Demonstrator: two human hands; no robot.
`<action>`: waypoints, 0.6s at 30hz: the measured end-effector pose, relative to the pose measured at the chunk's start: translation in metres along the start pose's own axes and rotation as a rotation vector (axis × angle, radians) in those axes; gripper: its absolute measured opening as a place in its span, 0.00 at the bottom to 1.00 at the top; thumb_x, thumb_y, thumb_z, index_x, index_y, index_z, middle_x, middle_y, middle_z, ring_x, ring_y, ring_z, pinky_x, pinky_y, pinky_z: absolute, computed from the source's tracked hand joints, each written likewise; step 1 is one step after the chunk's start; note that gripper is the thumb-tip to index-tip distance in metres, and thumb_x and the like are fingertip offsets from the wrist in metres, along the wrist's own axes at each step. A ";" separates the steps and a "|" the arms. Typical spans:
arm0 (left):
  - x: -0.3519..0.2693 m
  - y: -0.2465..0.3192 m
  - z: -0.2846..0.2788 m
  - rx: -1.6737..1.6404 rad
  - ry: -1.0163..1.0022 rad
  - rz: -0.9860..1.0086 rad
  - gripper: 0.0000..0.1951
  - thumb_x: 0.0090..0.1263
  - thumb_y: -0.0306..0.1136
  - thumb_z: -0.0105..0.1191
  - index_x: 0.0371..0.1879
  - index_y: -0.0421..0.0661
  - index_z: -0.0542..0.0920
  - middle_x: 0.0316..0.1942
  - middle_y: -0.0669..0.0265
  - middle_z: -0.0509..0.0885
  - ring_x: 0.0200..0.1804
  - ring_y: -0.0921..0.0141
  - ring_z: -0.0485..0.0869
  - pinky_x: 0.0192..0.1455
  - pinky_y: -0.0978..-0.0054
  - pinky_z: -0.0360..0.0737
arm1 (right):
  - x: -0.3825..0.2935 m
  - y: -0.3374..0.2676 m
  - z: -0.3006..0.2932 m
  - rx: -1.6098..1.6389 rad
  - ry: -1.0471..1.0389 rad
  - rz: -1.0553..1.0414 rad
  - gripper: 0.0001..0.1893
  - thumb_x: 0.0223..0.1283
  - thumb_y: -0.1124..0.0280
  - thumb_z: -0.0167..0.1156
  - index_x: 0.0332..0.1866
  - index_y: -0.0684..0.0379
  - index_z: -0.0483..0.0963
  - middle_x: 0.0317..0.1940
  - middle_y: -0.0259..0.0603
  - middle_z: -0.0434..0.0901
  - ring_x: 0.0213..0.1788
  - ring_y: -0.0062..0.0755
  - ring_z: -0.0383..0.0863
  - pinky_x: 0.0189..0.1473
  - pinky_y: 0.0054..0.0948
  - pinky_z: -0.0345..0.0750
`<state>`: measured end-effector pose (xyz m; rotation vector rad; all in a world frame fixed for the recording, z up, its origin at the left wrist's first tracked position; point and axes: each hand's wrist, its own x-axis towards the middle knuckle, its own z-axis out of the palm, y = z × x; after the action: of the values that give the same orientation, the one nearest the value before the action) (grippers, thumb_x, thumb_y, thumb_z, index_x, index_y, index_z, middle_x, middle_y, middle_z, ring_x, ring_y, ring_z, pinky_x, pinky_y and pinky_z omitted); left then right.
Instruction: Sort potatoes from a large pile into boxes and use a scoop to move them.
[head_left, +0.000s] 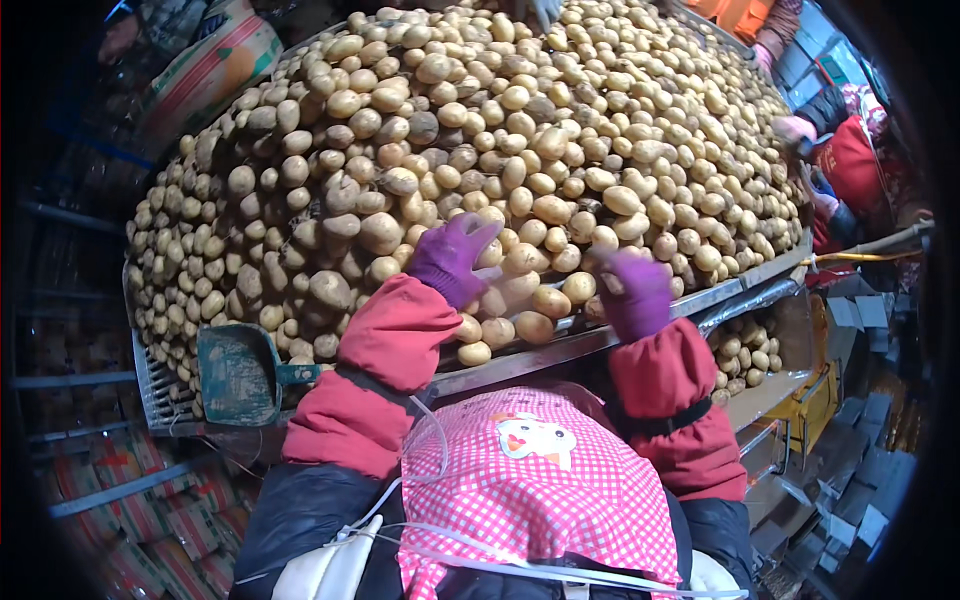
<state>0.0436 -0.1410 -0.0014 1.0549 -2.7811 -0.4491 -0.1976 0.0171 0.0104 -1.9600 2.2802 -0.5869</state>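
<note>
A large heap of potatoes (551, 210) covers a metal-edged sorting table (525, 365). My left hand (457, 259), in a purple knit glove, is over the near part of the heap with its fingers apart, and nothing shows held in it. To its right, my right hand (634, 289), in the same kind of glove, hovers at the near edge with its fingers bent; they are blurred, so I cannot tell if they hold a potato. Between the hands, a few potatoes lie by the slats near the rim. A green scoop (238, 375) rests at the table's near left corner, beside my left sleeve.
Below the rim at right, an open box (772, 390) holds more potatoes. Co-workers' gloved hands reach the heap from the far side (546, 11) and the right (821, 195). A printed sack (214, 71) stands at the far left. Stacked printed cartons (172, 517) lie lower left.
</note>
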 end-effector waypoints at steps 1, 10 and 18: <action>0.003 0.000 0.003 -0.013 -0.025 0.005 0.33 0.60 0.46 0.68 0.67 0.54 0.78 0.58 0.56 0.80 0.61 0.55 0.81 0.63 0.58 0.79 | -0.008 -0.014 0.008 0.049 -0.196 0.025 0.09 0.61 0.63 0.64 0.45 0.47 0.83 0.31 0.38 0.85 0.40 0.49 0.87 0.38 0.47 0.80; -0.014 -0.007 -0.006 -1.252 0.239 -0.120 0.26 0.83 0.36 0.46 0.76 0.40 0.65 0.67 0.55 0.77 0.61 0.61 0.84 0.65 0.65 0.82 | -0.011 -0.024 0.061 0.095 -0.508 0.139 0.31 0.55 0.58 0.68 0.68 0.48 0.75 0.54 0.41 0.86 0.53 0.51 0.88 0.53 0.46 0.84; -0.034 -0.003 0.004 -1.742 0.198 -0.255 0.31 0.82 0.44 0.49 0.80 0.44 0.59 0.70 0.52 0.74 0.59 0.55 0.84 0.60 0.58 0.86 | -0.033 -0.005 0.015 1.412 -0.066 0.528 0.16 0.66 0.69 0.61 0.58 0.55 0.82 0.43 0.35 0.87 0.41 0.27 0.86 0.44 0.26 0.83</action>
<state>0.0698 -0.1196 -0.0067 0.7335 -1.0902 -1.9836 -0.1824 0.0448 -0.0079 -0.6475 1.3778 -1.4177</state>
